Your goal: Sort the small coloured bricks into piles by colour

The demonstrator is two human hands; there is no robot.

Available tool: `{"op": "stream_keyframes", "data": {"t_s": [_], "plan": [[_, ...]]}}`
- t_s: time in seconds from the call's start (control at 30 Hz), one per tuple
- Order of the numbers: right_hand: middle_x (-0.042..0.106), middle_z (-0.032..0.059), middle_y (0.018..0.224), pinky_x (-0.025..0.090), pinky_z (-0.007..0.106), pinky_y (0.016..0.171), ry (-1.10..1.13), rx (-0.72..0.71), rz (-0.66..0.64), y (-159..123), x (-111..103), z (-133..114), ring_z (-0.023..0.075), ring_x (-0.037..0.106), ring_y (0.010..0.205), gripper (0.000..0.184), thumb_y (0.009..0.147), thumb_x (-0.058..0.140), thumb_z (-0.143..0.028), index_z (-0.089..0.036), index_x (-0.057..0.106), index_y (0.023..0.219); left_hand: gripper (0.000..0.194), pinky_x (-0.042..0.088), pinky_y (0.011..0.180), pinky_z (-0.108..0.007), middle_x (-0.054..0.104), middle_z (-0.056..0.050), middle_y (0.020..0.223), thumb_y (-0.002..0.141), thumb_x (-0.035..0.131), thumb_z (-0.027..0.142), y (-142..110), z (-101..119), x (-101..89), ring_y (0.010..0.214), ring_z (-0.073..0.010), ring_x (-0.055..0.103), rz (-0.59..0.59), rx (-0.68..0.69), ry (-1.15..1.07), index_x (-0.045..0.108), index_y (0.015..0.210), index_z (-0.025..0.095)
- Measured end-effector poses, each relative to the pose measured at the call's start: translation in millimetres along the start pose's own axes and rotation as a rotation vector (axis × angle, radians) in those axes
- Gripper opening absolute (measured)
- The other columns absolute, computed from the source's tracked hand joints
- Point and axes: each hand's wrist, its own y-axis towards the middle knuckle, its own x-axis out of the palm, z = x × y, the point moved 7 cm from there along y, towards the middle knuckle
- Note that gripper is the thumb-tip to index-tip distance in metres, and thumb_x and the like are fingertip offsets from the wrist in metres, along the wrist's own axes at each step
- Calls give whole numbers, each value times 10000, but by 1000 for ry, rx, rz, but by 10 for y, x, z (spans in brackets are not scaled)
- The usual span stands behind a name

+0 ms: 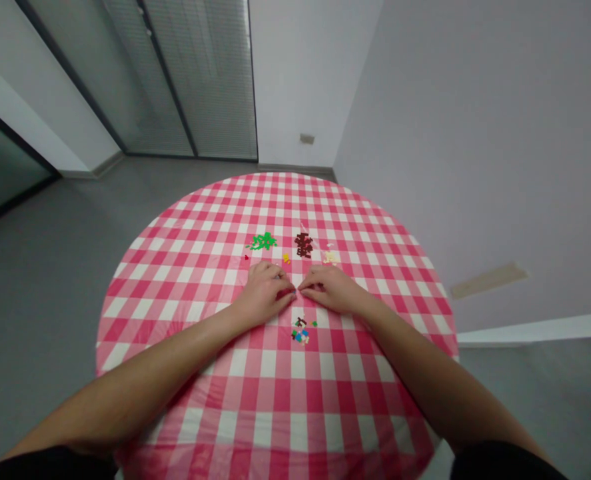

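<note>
My left hand (266,292) and my right hand (331,288) meet fingertip to fingertip over the middle of the table, both pinched. What sits between the fingertips is too small to make out. Just beyond the hands lie a pile of small green pieces (264,241), a pile of dark brown pieces (304,245), a few yellow pieces (286,258) and some cream pieces (330,257). Nearer to me is a small mixed cluster (300,336) of blue, white, green and brown pieces. A tiny red piece (246,257) rests left of the yellow ones.
The round table wears a red and white checked cloth (268,417), wrinkled towards the front. A grey wall (475,147) stands close on the right. Glass partitions with blinds (210,80) rise behind on the left, above a grey floor (40,293).
</note>
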Motion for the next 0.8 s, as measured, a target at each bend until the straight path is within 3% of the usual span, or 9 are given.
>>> {"op": "stream_keyframes", "data": {"t_s": [0.17,0.37,0.47,0.6,0.8], "plan": [[743,42,862,487,261,733,140,-64,-219,-104,56,-122,160,668,780,127,859,701,-144,-197,804,909,130,375,926,-455,704,-61,977,920,707,342,25,-36,84,1020,-251,528,-2,16,23,800,884,259],[742,40,854,482,272,736,60,-71,-228,-80,178,-180,166,667,777,173,839,664,-98,-202,799,864,155,381,922,-457,703,-60,972,927,673,292,26,2,81,1017,-250,520,1,33,39,796,839,257],[746,59,907,476,297,761,-52,-38,-165,-67,88,-81,191,666,830,166,878,639,-123,-194,787,898,149,386,933,-461,700,-60,974,913,675,266,5,3,23,1023,-256,522,-20,37,35,787,820,237],[746,78,931,461,324,750,-213,147,34,-101,-248,270,220,656,850,165,905,618,-153,-193,771,859,147,389,932,-462,690,-63,954,896,679,272,-50,-60,-88,998,-258,520,-56,33,60,778,798,223],[739,103,872,420,334,642,-329,409,96,-191,-487,666,235,639,751,203,910,618,-198,-194,768,772,157,379,895,-445,672,-70,923,873,664,286,-97,-154,-154,963,-258,509,-142,7,72,778,776,234]]}}
